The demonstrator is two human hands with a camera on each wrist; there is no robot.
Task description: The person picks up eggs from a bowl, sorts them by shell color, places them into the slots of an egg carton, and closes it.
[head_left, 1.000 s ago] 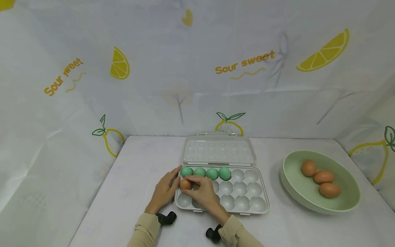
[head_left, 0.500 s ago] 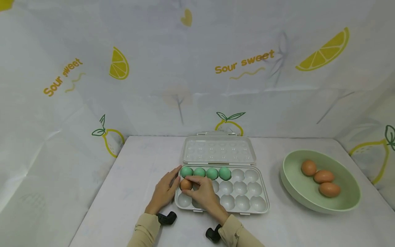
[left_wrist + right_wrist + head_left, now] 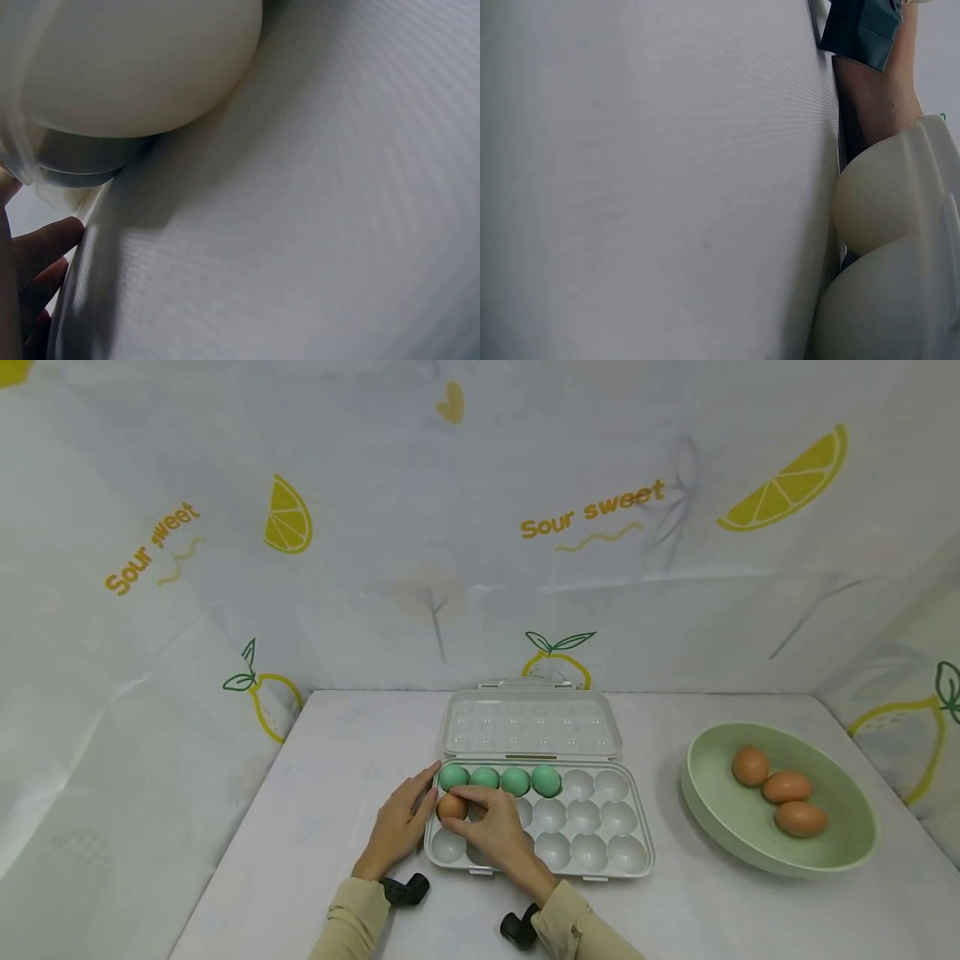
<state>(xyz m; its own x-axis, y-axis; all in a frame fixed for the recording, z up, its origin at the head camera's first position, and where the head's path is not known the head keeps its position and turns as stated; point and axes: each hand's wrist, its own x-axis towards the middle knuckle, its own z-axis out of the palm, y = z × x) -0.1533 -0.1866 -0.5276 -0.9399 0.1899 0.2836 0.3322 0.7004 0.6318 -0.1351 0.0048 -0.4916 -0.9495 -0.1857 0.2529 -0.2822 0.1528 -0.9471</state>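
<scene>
An open pale egg tray (image 3: 630,860) lies on the table with its lid folded back. Several green eggs (image 3: 499,779) fill the left part of its far row. My right hand (image 3: 491,824) pinches a brown egg (image 3: 451,807) in the leftmost cup of the middle row. My left hand (image 3: 400,822) rests flat against the tray's left edge, fingers straight. The left wrist view shows only a fingertip (image 3: 45,244) beside the underside of a tray cup (image 3: 135,67). The right wrist view shows tray cups (image 3: 877,202) from below against the table.
A light green bowl (image 3: 720,835) with three brown eggs (image 3: 784,789) stands at the right of the table. A lemon-print backdrop (image 3: 480,527) closes off the back and sides. The table's left part (image 3: 330,777) is bare white cloth.
</scene>
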